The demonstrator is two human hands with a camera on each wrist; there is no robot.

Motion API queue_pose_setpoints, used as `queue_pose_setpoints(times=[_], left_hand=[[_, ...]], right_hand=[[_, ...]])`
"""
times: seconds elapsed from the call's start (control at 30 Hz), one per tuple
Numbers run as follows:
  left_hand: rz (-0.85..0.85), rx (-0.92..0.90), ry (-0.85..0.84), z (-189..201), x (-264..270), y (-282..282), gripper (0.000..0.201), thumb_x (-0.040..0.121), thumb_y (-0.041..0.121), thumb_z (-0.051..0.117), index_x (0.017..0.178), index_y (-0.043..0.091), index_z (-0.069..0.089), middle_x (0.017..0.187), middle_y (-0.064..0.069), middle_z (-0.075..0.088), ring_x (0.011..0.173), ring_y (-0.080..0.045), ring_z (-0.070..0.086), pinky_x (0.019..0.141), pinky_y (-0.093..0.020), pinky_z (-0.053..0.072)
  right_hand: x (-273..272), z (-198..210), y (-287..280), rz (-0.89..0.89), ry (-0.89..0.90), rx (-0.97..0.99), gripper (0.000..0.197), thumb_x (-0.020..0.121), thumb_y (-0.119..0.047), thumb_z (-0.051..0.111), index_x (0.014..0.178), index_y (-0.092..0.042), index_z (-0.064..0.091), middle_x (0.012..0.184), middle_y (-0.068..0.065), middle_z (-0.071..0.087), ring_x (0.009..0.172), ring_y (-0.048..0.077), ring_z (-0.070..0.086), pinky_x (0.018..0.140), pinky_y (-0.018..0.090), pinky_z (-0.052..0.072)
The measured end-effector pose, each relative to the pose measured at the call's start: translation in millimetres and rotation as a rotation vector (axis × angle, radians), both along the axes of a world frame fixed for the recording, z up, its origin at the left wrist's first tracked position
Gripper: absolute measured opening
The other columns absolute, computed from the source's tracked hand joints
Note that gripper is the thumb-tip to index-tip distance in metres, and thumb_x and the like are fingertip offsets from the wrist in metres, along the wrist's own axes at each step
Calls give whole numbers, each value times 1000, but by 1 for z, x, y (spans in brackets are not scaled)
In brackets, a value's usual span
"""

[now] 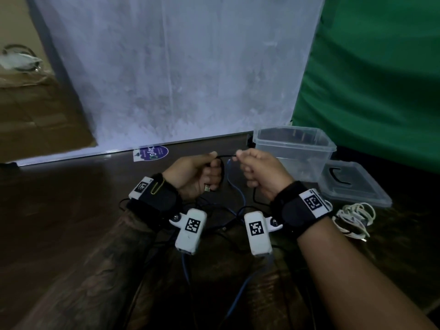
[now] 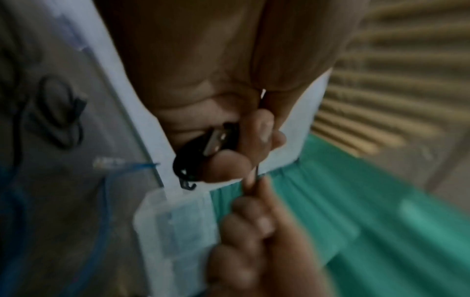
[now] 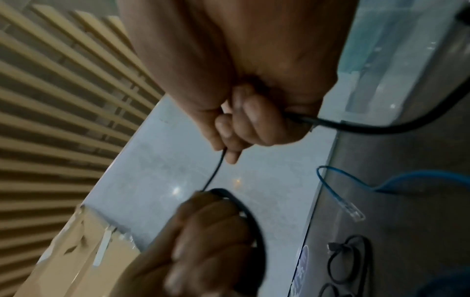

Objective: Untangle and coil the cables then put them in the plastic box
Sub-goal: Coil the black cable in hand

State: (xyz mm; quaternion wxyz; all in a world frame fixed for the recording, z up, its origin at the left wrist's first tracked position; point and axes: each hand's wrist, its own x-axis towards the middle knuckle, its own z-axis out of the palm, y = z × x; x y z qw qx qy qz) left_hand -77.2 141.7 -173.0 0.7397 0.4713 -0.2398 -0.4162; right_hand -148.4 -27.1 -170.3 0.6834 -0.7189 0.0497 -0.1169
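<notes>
My left hand point(image 1: 204, 170) grips a small coil of thin black cable point(image 1: 222, 169); its USB plug point(image 1: 207, 188) sticks out below the fingers, and the plug point(image 2: 218, 140) also shows in the left wrist view. My right hand point(image 1: 256, 171) pinches the same black cable point(image 3: 216, 170) a short span away, and the strand runs taut between both fists. A blue network cable point(image 1: 235, 186) hangs between the hands, its clear plug point(image 3: 352, 211) lying free. The clear plastic box point(image 1: 295, 151) stands open just right of my right hand.
The box lid point(image 1: 352, 184) lies flat to the right of the box. A bundle of white cable point(image 1: 354, 217) sits near my right wrist. More black cable point(image 1: 214, 225) lies tangled on the dark floor below the hands. A white board point(image 1: 166, 79) and green cloth point(image 1: 371, 79) stand behind.
</notes>
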Motion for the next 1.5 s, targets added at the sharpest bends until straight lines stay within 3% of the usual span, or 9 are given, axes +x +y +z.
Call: queue_pose_setpoints(times=[0.13,0.37,0.6,0.77,0.87,0.93,1.1,1.27,1.5], left_hand=[[-75,-254,213,1,-2,4,28,95,23,33,76,14,51,63,6,36,55,-10,36,60,-26,44],[350,-344,212,-17,15,-5,24,96,7,37,95,4,61,73,-3,67,73,-16,69,81,-35,57],[487,-96,-255,-22,6,-15,20,98,2,42,99,-1,62,72,-7,64,69,-20,64,64,-26,55],[280,140,-567,-22,-2,-17,23,95,15,48,89,5,68,77,-21,59,70,-29,51,64,-33,42],[217,153,-497,-17,-15,-22,26,92,13,45,78,2,64,67,-15,56,62,-27,55,62,-32,46],[128,133,-425,-15,-19,-22,25,87,14,46,84,-4,62,65,-12,52,59,-23,53,61,-31,48],[-89,-42,-113,-7,-20,-15,21,89,19,42,89,5,56,66,-1,43,59,-15,44,65,-32,47],[-4,-346,128,3,-13,-10,25,98,17,34,94,9,57,71,3,46,63,-10,52,73,-28,53],[331,-414,-24,-3,8,-8,30,100,11,33,92,5,61,80,-4,63,79,-13,66,84,-30,55]], right_hand=[[11,-17,8,-17,32,-77,20,101,-21,53,81,-19,58,63,2,48,40,6,32,37,17,25],[-3,-30,18,269,191,-318,23,102,-16,51,115,-8,69,67,6,62,46,10,39,40,20,37],[-27,-14,11,326,68,-328,24,99,-17,57,107,1,70,50,-7,41,40,5,32,40,18,27],[-35,-1,-3,196,-151,-384,17,93,-9,64,87,4,73,46,-10,51,39,1,42,44,11,32],[-30,-5,-10,91,-283,-359,16,91,-10,68,77,-3,71,66,4,73,63,18,71,68,29,57],[-25,-10,-17,-4,-315,-354,14,87,-13,73,76,-6,69,70,10,74,69,30,72,75,42,59],[-15,-19,-22,-69,-321,-326,9,91,-14,69,87,-20,74,62,-8,68,60,8,57,58,18,46],[-18,-25,-22,33,-52,-317,16,98,-19,59,104,-19,74,61,-3,64,50,11,51,51,27,47],[-27,-27,4,410,80,-398,26,102,-15,51,124,-15,65,65,1,65,45,12,49,48,23,45]])
